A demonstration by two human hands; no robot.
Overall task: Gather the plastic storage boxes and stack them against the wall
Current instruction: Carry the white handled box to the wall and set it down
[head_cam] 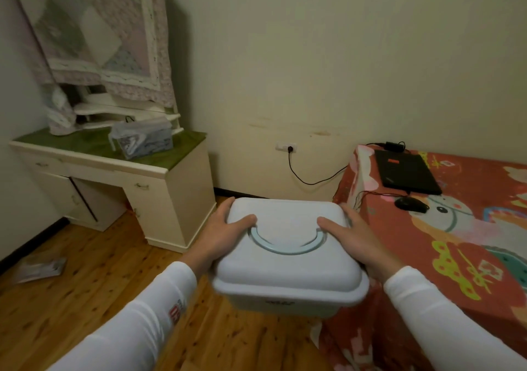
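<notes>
A pale blue plastic storage box (288, 268) with a domed lid and a curved carry handle is held in the air above the wooden floor, in front of the cream wall (285, 85). My left hand (225, 233) clasps its left side, thumb over the lid. My right hand (356, 236) clasps its right side the same way. A clear lidded plastic box (142, 139) with dark contents rests on the green-topped dresser at the left.
A cream dresser (159, 199) stands against the wall at left, with a quilt hung above it. A bed with a red patterned cover (470, 256) fills the right, holding a laptop (406, 174) and a mouse (410, 204). A cable runs to a wall socket (286, 146). Papers (40, 269) lie on the floor.
</notes>
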